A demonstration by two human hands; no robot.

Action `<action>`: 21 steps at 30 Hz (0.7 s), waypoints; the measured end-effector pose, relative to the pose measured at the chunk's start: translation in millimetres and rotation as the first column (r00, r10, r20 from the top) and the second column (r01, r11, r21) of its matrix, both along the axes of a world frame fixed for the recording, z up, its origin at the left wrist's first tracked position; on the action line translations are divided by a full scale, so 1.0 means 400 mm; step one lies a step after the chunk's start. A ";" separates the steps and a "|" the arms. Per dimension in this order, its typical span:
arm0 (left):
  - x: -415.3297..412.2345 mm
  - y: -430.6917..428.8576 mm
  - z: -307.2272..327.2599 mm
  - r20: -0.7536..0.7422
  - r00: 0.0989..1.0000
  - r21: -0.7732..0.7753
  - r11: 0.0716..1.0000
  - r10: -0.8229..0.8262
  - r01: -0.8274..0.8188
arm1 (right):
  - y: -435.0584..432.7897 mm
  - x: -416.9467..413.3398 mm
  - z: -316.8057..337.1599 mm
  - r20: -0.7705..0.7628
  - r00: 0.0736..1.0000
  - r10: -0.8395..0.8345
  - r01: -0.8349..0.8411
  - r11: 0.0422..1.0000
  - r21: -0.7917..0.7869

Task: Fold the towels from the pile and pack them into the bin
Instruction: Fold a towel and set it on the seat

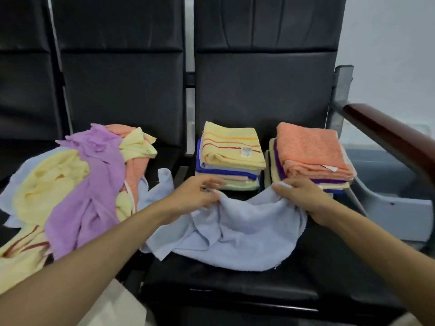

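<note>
1. Watching through the head camera, I see both forearms reach in from the near edge toward a light blue towel point(237, 234) that lies crumpled on the black seat point(235, 288) of the right-hand chair.
2. Left hand point(200, 194): the fingers curl onto the towel's far edge at its left end and pinch the cloth. The fingertips are blurred, so I can't read the exact grip.
3. Right hand point(303, 198): it is closed round the far edge at the right end, with cloth bunched under the fingers.
4. Between the two hands the far edge sags in a shallow dip. The rest of the towel spreads toward the near side of the seat in loose folds, and a left corner trails toward the gap between the chairs.
5. Pile point(77, 184): unfolded towels are heaped on the neighbouring seat to the left. A purple towel point(98, 175) is draped over the top, with pale yellow ones beside it, orange at the far side and pale blue at the left edge.
6. Left stack point(231, 151): folded towels sit at the far side of the right-hand seat, just beyond the left hand. A yellow striped one is on top, with blue, peach and pale green layers below.
7. Right stack point(310, 154): it stands just beside the first, beyond the right hand, with an orange towel on top and purple and cream layers beneath. I can't tell whether the knuckles touch its near edge.
8. Armrest point(388, 137): it is dark reddish brown and runs from far to near along the right side.
</note>
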State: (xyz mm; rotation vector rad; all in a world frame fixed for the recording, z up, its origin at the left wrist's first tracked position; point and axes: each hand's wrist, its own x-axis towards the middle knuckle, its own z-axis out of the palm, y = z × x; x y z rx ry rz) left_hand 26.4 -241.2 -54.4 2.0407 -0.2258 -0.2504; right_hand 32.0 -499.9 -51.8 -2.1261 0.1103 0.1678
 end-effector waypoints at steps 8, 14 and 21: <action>0.047 0.036 -0.015 0.409 0.912 0.386 0.906 -0.002 -0.171 | 0.006 0.053 -0.087 -0.132 0.990 -0.052 0.082 0.968 0.238; 0.028 0.087 -0.014 0.048 0.998 0.831 0.554 0.027 -0.055 | 0.003 0.020 -0.068 -0.141 0.989 -0.050 0.091 0.949 0.301; 0.011 0.027 -0.043 0.125 0.992 0.861 0.497 -0.001 -0.108 | -0.019 -0.004 -0.080 -0.148 0.983 -0.109 0.156 0.921 0.357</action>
